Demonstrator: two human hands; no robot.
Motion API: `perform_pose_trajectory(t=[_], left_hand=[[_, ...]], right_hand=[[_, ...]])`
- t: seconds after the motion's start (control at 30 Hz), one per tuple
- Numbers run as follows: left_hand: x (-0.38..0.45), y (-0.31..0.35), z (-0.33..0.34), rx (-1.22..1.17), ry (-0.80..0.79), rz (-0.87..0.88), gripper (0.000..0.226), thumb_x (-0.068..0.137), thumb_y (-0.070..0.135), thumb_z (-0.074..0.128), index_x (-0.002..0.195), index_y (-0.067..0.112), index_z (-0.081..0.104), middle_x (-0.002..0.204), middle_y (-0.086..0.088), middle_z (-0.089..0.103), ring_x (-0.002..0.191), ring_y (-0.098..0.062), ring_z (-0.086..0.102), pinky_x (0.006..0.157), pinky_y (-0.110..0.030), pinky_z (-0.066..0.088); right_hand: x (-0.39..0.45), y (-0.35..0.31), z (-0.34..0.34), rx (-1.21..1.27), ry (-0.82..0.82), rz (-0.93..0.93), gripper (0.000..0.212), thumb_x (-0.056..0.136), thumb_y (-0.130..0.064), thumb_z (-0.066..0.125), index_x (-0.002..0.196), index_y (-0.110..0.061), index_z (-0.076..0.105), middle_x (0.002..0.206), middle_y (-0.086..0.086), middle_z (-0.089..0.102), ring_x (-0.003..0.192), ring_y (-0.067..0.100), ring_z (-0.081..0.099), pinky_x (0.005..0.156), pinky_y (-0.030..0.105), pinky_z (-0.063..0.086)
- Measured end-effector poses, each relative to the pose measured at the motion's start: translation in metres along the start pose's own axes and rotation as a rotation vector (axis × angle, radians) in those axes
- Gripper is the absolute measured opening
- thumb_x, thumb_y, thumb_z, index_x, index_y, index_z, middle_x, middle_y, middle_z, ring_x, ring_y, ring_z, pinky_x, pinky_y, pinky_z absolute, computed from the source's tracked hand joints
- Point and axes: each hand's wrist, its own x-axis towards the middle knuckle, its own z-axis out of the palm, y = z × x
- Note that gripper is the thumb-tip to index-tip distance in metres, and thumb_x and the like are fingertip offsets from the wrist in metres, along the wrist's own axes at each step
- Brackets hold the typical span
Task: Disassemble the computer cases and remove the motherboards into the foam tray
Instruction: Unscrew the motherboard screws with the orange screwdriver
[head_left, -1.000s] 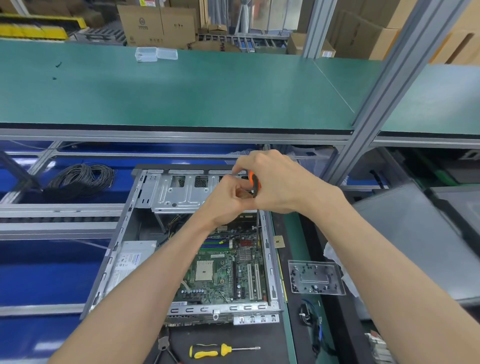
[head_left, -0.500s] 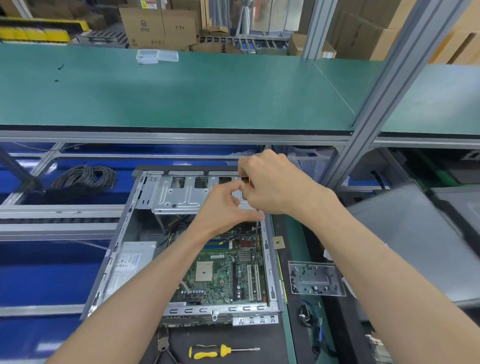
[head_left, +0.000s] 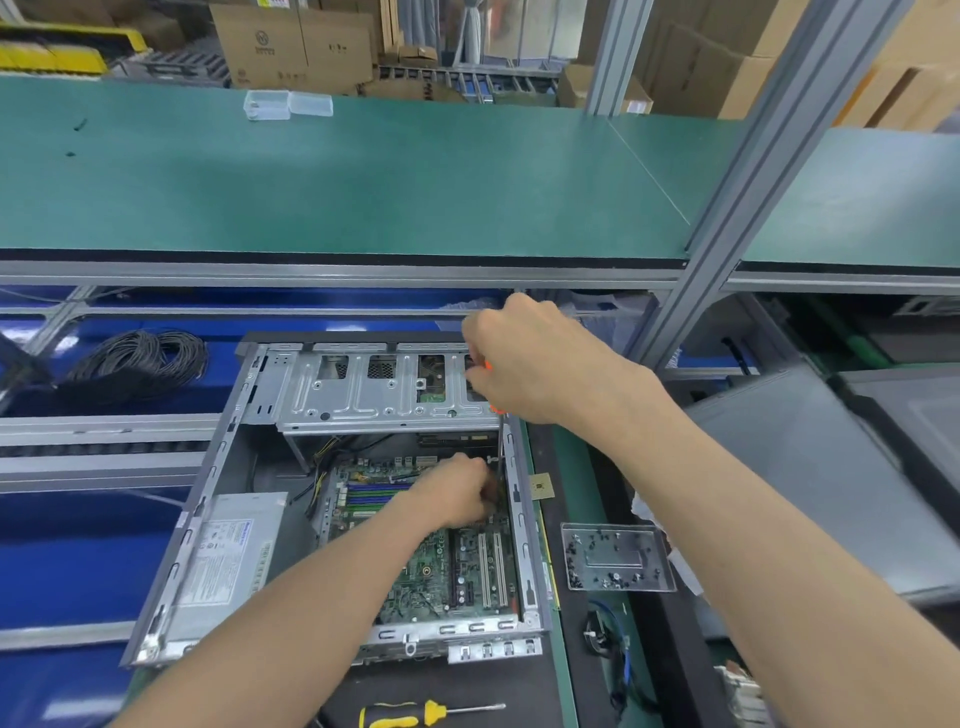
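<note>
An open grey computer case (head_left: 218, 499) lies flat on the bench, its green motherboard (head_left: 447, 571) still inside. My right hand (head_left: 524, 364) grips the orange handle of a screwdriver (head_left: 501, 441), which stands upright with its shaft running down along the case's right wall. My left hand (head_left: 457, 493) is low inside the case, over the board's upper right part, with its fingertips curled at the screwdriver's tip. What those fingers pinch is hidden. A silver drive cage (head_left: 384, 395) spans the case's far end.
A power supply (head_left: 228, 556) fills the case's left side. A clear tray of screws (head_left: 615, 558) sits to the right of the case. A yellow-and-black screwdriver (head_left: 415, 714) lies at the near edge. Coiled black cable (head_left: 135, 364) rests at the far left. A green shelf (head_left: 363, 182) overhangs behind.
My left hand has dropped from beside the right hand down onto the motherboard. The right hand has shifted slightly right, and the screwdriver now points straight down into the case.
</note>
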Motion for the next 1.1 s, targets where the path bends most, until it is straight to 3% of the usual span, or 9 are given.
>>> perform_pose_trajectory(t=[0.13,0.27,0.47,0.63,0.73,0.87,0.93,1.0,1.1], left_hand=[[0.012,0.000,0.019,0.066,0.120,-0.048,0.042,0.088,0.045,0.066,0.116,0.015,0.063,0.111,-0.014,0.060,0.101,-0.037,0.062,0.081,-0.041,0.051],[0.018,0.002,0.031,0.016,0.183,-0.081,0.037,0.087,0.043,0.066,0.111,0.016,0.064,0.105,-0.014,0.063,0.097,-0.037,0.064,0.074,-0.039,0.048],[0.021,0.002,0.032,-0.008,0.145,-0.080,0.032,0.088,0.041,0.066,0.109,0.018,0.064,0.108,-0.013,0.062,0.097,-0.036,0.063,0.073,-0.039,0.045],[0.020,0.004,0.035,-0.029,0.155,-0.094,0.035,0.090,0.041,0.064,0.113,0.015,0.062,0.110,-0.013,0.061,0.100,-0.036,0.062,0.078,-0.042,0.049],[0.018,0.010,0.034,-0.033,0.178,-0.129,0.035,0.089,0.039,0.064,0.111,0.012,0.061,0.109,-0.014,0.061,0.100,-0.037,0.062,0.077,-0.042,0.046],[0.016,0.017,0.032,-0.034,0.180,-0.152,0.027,0.089,0.033,0.063,0.106,0.011,0.060,0.105,-0.013,0.062,0.096,-0.035,0.062,0.071,-0.039,0.041],[0.014,0.019,0.032,-0.036,0.178,-0.164,0.025,0.090,0.031,0.062,0.105,0.011,0.059,0.104,-0.012,0.062,0.096,-0.035,0.063,0.070,-0.038,0.040],[0.013,0.021,0.031,-0.038,0.182,-0.173,0.026,0.090,0.032,0.061,0.105,0.011,0.059,0.103,-0.012,0.062,0.096,-0.035,0.062,0.070,-0.037,0.040],[0.011,0.024,0.029,-0.059,0.176,-0.193,0.026,0.091,0.031,0.061,0.108,0.011,0.058,0.104,-0.012,0.061,0.092,-0.033,0.060,0.070,-0.037,0.040]], right_hand=[[0.002,-0.001,-0.003,0.062,-0.073,-0.104,0.020,0.079,-0.008,0.059,0.097,-0.016,0.060,0.089,0.003,0.058,0.087,0.029,0.054,0.068,0.037,0.044],[0.000,0.002,-0.008,0.110,-0.123,-0.131,0.029,0.070,-0.007,0.061,0.096,-0.020,0.061,0.086,-0.003,0.053,0.085,0.025,0.054,0.066,0.036,0.045],[0.004,0.003,-0.003,-0.067,0.035,0.058,0.034,0.096,-0.050,0.052,0.099,-0.017,0.056,0.070,-0.002,0.022,0.077,0.030,0.037,0.068,0.040,0.032],[0.007,0.011,-0.002,0.063,-0.023,-0.057,0.003,0.088,-0.015,0.055,0.091,-0.013,0.056,0.080,0.003,0.050,0.084,0.032,0.054,0.065,0.034,0.043],[0.004,0.011,-0.009,0.185,-0.126,-0.151,0.022,0.073,-0.007,0.060,0.089,-0.022,0.060,0.081,-0.008,0.054,0.076,0.016,0.049,0.054,0.024,0.031],[-0.001,0.012,-0.005,0.169,-0.031,-0.050,0.016,0.082,-0.037,0.063,0.087,-0.024,0.056,0.080,-0.004,0.050,0.079,0.025,0.054,0.064,0.034,0.041],[0.000,0.012,-0.003,0.019,0.010,0.063,0.033,0.092,-0.052,0.055,0.087,-0.020,0.051,0.072,-0.002,0.035,0.076,0.031,0.045,0.068,0.038,0.035],[0.001,0.013,-0.002,-0.031,0.030,0.077,0.027,0.095,-0.043,0.054,0.094,-0.016,0.055,0.071,-0.002,0.027,0.077,0.032,0.042,0.069,0.039,0.034],[0.000,0.014,-0.004,0.053,-0.037,-0.044,0.009,0.086,-0.019,0.056,0.094,-0.017,0.059,0.075,0.000,0.045,0.082,0.033,0.053,0.067,0.035,0.044]])
